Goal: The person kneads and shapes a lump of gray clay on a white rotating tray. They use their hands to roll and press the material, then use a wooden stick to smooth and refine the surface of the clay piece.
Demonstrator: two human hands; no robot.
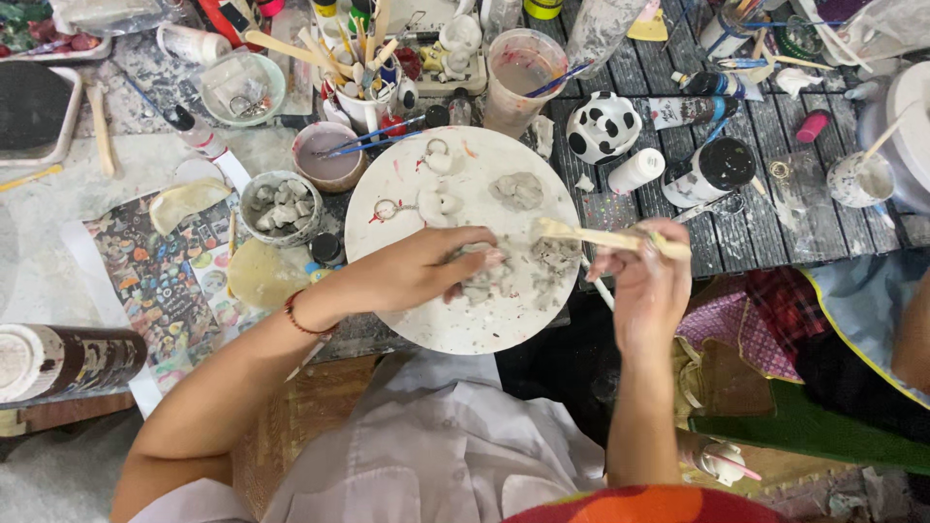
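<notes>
My left hand (426, 266) rests on a round white board (455, 329) and grips a lump of grey clay (484, 281). My right hand (647, 276) holds a flat wooden modelling tool (591, 235) whose clay-smeared tip points left at another grey clay lump (554, 254). A further clay piece (518, 191) and small white clay figures with key rings (436, 203) lie on the far half of the board.
A bowl of grey clay chunks (281, 205), a cup of purplish water with brushes (327, 155), a plastic cup (518, 77), a cow-patterned ceramic figure (603, 126), paint bottles (712, 172) and a jar of tools (363, 68) crowd the table. A neighbour's arm (911, 339) is at right.
</notes>
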